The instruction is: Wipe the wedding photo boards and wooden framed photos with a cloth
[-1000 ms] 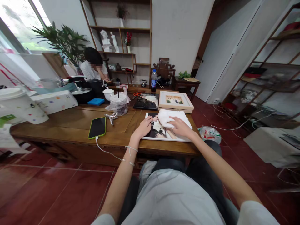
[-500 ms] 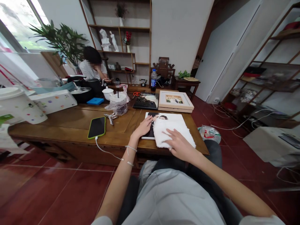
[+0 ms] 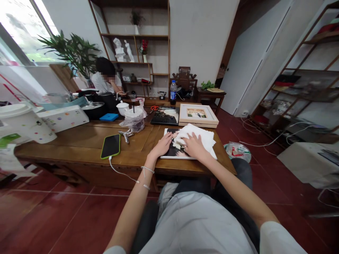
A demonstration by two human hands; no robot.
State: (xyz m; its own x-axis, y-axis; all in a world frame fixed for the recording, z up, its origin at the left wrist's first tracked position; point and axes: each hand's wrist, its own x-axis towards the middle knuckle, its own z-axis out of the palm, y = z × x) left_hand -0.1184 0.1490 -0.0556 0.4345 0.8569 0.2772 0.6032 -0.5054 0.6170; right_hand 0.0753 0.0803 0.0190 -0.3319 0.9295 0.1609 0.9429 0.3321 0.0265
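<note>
A photo panel [image 3: 169, 152] with a white edge lies flat on the wooden table before me. My left hand [image 3: 162, 144] rests on its left side, fingers stretched out and lying flat. A fluffy white cloth [image 3: 207, 137] covers much of the panel's upper right part. My right hand [image 3: 196, 146] presses on this cloth, its fingers curled into it and bunching it near the panel's middle. The cloth hides part of the picture; dark and pale areas show around it.
Behind the panel are a dark picture [image 3: 165, 115] and a framed photo [image 3: 198, 112]. Leftward lie a phone [image 3: 110, 146] on a cable, a metal clip-like object [image 3: 126, 135] and a bagged drink cup [image 3: 133, 120]. A person [image 3: 106, 76] sits across the table. A blue-labelled bottle [image 3: 173, 92] stands behind.
My right hand has slid the white cloth up and away from me, bunching it and uncovering the panel's lower part. My left hand has stayed on the panel's left side.
</note>
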